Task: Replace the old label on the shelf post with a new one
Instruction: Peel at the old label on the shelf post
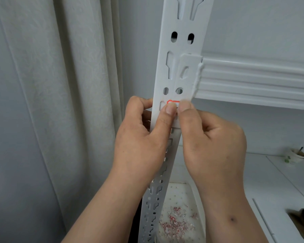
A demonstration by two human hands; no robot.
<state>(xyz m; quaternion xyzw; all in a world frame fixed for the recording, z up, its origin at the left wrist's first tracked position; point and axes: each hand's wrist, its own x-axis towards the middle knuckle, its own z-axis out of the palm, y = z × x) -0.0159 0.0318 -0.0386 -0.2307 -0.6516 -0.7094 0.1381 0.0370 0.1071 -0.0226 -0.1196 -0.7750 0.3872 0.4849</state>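
A white perforated shelf post [181,50] runs from the top of the view down to the floor. A small white label with a red border [173,102] lies on the post's face, just below the beam bracket. My left hand [144,135] wraps around the post's left edge, and its thumb presses on the label's left part. My right hand [212,137] has its fingers curled, with its thumb tip on the label's right part. Both thumbs hide most of the label.
A white shelf beam [253,81] joins the post on the right. A pale curtain [60,85] hangs at the left. Below lies a white perforated tray [181,195] with several red and white scraps [174,225]. A paper cup [296,156] stands on a white surface at the right.
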